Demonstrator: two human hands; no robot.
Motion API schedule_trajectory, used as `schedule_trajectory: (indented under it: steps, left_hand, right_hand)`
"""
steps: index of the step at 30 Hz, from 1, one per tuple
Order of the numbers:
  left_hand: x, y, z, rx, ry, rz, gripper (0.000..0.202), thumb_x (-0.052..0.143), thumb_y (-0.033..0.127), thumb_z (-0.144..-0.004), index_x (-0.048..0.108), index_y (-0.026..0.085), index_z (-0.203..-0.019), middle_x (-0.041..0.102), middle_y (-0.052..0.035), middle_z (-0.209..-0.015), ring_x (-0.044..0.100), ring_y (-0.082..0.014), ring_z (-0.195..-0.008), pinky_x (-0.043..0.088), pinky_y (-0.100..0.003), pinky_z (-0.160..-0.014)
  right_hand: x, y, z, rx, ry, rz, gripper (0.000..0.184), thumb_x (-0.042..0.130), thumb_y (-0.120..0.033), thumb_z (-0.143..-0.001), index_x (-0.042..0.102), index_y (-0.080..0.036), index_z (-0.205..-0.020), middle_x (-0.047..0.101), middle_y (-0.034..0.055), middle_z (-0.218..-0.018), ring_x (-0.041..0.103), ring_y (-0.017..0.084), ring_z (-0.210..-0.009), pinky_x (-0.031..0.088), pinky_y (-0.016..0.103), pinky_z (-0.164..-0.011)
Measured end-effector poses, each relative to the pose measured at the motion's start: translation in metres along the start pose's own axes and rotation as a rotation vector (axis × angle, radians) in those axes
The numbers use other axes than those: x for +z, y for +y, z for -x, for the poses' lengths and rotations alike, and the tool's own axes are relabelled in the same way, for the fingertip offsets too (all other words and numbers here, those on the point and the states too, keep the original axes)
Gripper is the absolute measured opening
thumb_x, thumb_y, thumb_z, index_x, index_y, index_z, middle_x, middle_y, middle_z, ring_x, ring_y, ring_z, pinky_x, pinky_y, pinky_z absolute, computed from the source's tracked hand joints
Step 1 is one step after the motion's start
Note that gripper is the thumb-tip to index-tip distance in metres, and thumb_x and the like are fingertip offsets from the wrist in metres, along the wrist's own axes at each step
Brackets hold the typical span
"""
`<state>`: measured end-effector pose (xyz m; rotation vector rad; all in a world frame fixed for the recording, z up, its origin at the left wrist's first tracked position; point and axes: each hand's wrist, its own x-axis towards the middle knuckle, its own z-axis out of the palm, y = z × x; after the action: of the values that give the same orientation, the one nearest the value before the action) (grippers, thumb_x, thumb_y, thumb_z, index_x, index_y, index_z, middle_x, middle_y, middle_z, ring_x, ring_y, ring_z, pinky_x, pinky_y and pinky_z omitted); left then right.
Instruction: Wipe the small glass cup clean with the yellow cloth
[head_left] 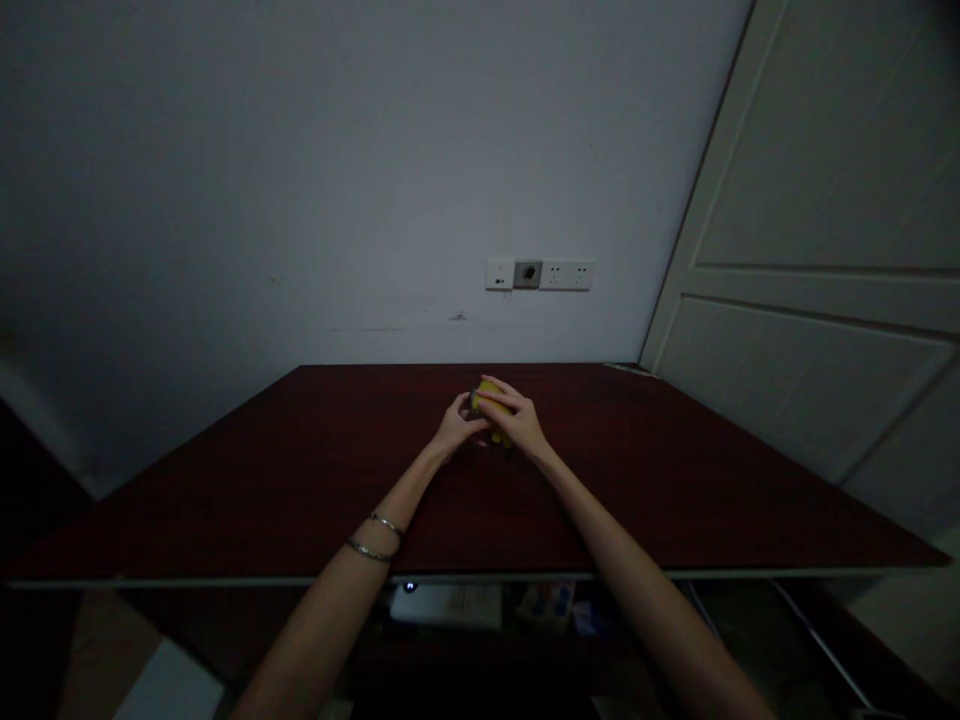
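Over the middle of the dark red table, both hands meet around a small yellow object (493, 387) with a dark grey part at its left end. Its kind cannot be made out in the dim light. My right hand (521, 420) is closed over it from the right, with the fingers across its top. From the left, my left hand (457, 426) curls its fingers and thumb round the dark end. More yellow shows beneath my right hand, close to the tabletop. The fingers cover much of the object.
The dark red table (300, 480) reaches back to a pale wall with a row of sockets (566, 275). A white panelled door (817, 220) stands at the right. Under the table's front edge, a shelf holds a white box (448, 606) and other items.
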<state>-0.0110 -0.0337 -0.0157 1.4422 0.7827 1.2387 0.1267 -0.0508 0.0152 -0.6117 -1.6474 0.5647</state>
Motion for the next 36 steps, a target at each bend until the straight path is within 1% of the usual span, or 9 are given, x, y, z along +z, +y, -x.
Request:
schedule_trajectory:
  steps: [3, 7, 10, 14, 18, 22, 25, 31, 36]
  left_hand:
    - [0.001, 0.004, 0.003, -0.006, -0.004, 0.024, 0.064, 0.073, 0.030, -0.057, 0.042, 0.019, -0.112, 0.058, -0.0032, -0.084, 0.059, -0.0133, -0.064, 0.051, -0.023, -0.044]
    - [0.003, 0.008, 0.006, -0.005, -0.048, 0.012, 0.063, 0.073, 0.031, -0.057, 0.042, 0.018, -0.110, 0.058, -0.0019, -0.082, 0.056, -0.0100, -0.056, 0.052, -0.024, -0.043]
    - [0.005, 0.011, 0.007, -0.007, -0.066, 0.005, 0.064, 0.074, 0.030, -0.056, 0.042, 0.018, -0.109, 0.057, -0.0015, -0.082, 0.055, -0.0085, -0.053, 0.051, -0.023, -0.041]
    - [0.005, 0.011, 0.006, -0.001, -0.053, 0.004, 0.065, 0.075, 0.028, -0.054, 0.042, 0.018, -0.108, 0.056, -0.0011, -0.082, 0.056, -0.0100, -0.057, 0.051, -0.022, -0.041]
    - [0.004, 0.008, 0.005, 0.008, -0.023, 0.012, 0.064, 0.074, 0.030, -0.056, 0.041, 0.018, -0.109, 0.055, -0.0008, -0.080, 0.057, -0.0112, -0.058, 0.052, -0.024, -0.041]
    - [0.003, 0.006, 0.005, -0.014, -0.036, 0.007, 0.062, 0.074, 0.031, -0.057, 0.043, 0.019, -0.109, 0.056, -0.0014, -0.081, 0.056, -0.0102, -0.056, 0.052, -0.026, -0.042]
    - [0.003, 0.004, 0.004, -0.052, -0.016, -0.014, 0.063, 0.075, 0.030, -0.055, 0.043, 0.018, -0.107, 0.056, -0.0033, -0.085, 0.059, -0.0126, -0.062, 0.053, -0.026, -0.044]
    - [0.000, -0.005, -0.002, -0.118, 0.092, -0.067, 0.060, 0.075, 0.025, -0.054, 0.041, 0.018, -0.104, 0.058, -0.0044, -0.086, 0.058, -0.0121, -0.062, 0.053, -0.027, -0.045]
    - [0.002, -0.007, -0.002, -0.090, 0.119, -0.070, 0.057, 0.074, 0.026, -0.056, 0.041, 0.019, -0.102, 0.056, -0.0045, -0.089, 0.058, -0.0129, -0.066, 0.053, -0.028, -0.045]
  right_hand:
    - [0.000, -0.002, 0.000, 0.000, 0.024, 0.001, 0.025, 0.060, -0.038, -0.073, 0.068, -0.027, -0.094, 0.056, 0.0034, -0.121, 0.053, 0.021, -0.110, 0.040, 0.037, -0.096]
    - [-0.004, 0.012, -0.004, 0.073, 0.155, -0.039, 0.031, 0.059, -0.043, -0.073, 0.068, -0.022, -0.094, 0.060, 0.0065, -0.115, 0.054, 0.022, -0.108, 0.040, 0.038, -0.097]
    - [-0.009, 0.020, -0.006, 0.141, 0.196, -0.083, 0.034, 0.061, -0.044, -0.071, 0.068, -0.021, -0.094, 0.062, 0.0066, -0.112, 0.055, 0.023, -0.108, 0.039, 0.040, -0.097]
    - [-0.012, 0.015, -0.005, 0.118, 0.091, -0.122, 0.030, 0.064, -0.040, -0.069, 0.069, -0.022, -0.092, 0.059, 0.0066, -0.117, 0.054, 0.022, -0.109, 0.041, 0.038, -0.095]
    - [-0.012, 0.004, -0.002, 0.038, -0.016, -0.050, 0.026, 0.064, -0.038, -0.069, 0.069, -0.025, -0.091, 0.057, 0.0054, -0.119, 0.054, 0.022, -0.109, 0.041, 0.037, -0.095]
    - [-0.011, 0.003, -0.002, 0.046, 0.048, 0.008, 0.026, 0.063, -0.039, -0.070, 0.069, -0.026, -0.092, 0.060, 0.0055, -0.116, 0.055, 0.022, -0.107, 0.041, 0.039, -0.095]
    - [-0.011, 0.004, -0.002, 0.034, 0.075, 0.064, 0.025, 0.063, -0.037, -0.071, 0.069, -0.025, -0.092, 0.059, 0.0061, -0.117, 0.056, 0.022, -0.106, 0.042, 0.039, -0.094]
    - [-0.008, 0.001, 0.004, -0.126, -0.143, 0.226, 0.023, 0.063, -0.032, -0.072, 0.068, -0.029, -0.094, 0.053, 0.0029, -0.125, 0.051, 0.022, -0.113, 0.039, 0.038, -0.097]
    - [-0.007, 0.004, 0.004, -0.137, -0.023, 0.295, 0.025, 0.058, -0.031, -0.077, 0.065, -0.028, -0.100, 0.050, 0.0037, -0.127, 0.050, 0.021, -0.113, 0.039, 0.038, -0.097]
